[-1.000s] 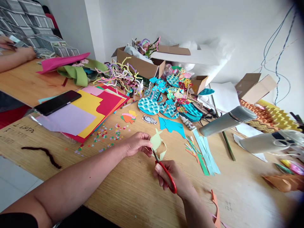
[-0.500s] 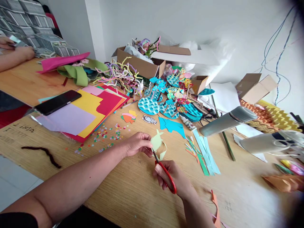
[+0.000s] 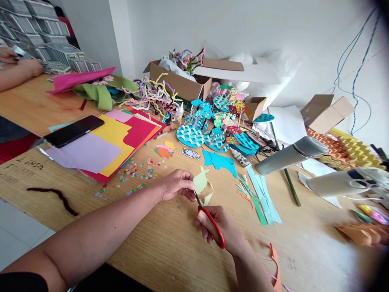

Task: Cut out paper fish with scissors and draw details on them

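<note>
Between the thumb and fingers of my left hand (image 3: 179, 184) is a pale green paper fish (image 3: 200, 182), its tail pointing up and away. A thin curled offcut (image 3: 208, 198) hangs from its lower right edge. My right hand (image 3: 217, 227) is closed round a pair of red-handled scissors (image 3: 216, 225). The dark blades meet the paper's lower edge, close to my left fingertips; how far apart the blades are, I cannot make out. Just beyond lie a small printed cut-out (image 3: 191, 153), orange and yellow paper fish (image 3: 165, 150) and a blue paper scrap (image 3: 220, 161).
Coloured paper sheets (image 3: 88, 152) with a black phone (image 3: 74, 130) on them lie left. Decorated blue discs (image 3: 190, 136) stand at the back beside a glue bottle (image 3: 240, 157). Paper strips (image 3: 264, 194) and a grey flask (image 3: 291, 154) are right. Another person's hands (image 3: 28, 68) show far left.
Almost nothing differs. My right hand and the scissors have shifted very slightly at the paper's edge, and the other person's hands at far left have moved a little.
</note>
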{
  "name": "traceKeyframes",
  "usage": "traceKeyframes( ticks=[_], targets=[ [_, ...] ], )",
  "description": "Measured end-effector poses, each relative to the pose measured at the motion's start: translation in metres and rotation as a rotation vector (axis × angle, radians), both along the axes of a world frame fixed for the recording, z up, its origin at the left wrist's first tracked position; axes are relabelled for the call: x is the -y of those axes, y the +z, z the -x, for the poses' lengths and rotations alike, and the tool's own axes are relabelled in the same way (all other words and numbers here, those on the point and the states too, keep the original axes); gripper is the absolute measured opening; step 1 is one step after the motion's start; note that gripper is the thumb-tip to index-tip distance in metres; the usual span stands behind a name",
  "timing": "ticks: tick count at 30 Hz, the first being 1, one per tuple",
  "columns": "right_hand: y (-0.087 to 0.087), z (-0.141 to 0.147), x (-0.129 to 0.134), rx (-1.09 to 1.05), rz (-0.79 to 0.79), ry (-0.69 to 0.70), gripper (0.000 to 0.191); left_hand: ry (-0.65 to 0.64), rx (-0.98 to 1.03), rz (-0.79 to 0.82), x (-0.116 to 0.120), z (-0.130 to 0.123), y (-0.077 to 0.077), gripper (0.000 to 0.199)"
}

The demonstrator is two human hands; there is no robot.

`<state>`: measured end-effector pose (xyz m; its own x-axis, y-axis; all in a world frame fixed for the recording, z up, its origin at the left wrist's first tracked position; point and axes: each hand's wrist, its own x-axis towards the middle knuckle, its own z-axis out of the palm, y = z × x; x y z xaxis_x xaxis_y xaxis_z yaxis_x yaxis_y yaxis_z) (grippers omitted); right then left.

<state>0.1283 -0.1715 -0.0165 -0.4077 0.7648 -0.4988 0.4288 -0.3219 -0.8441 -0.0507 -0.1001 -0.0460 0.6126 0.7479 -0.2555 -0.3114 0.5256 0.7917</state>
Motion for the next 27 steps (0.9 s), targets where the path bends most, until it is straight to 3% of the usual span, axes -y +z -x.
traceKeyframes(
  ticks=[27],
  targets=[
    [-0.0051,-0.0019,0.0008,-0.011,0.001,-0.030,0.057,-0.009,0.022,0.034,0.0004,-0.0006,0.0027,0.018]
  ],
)
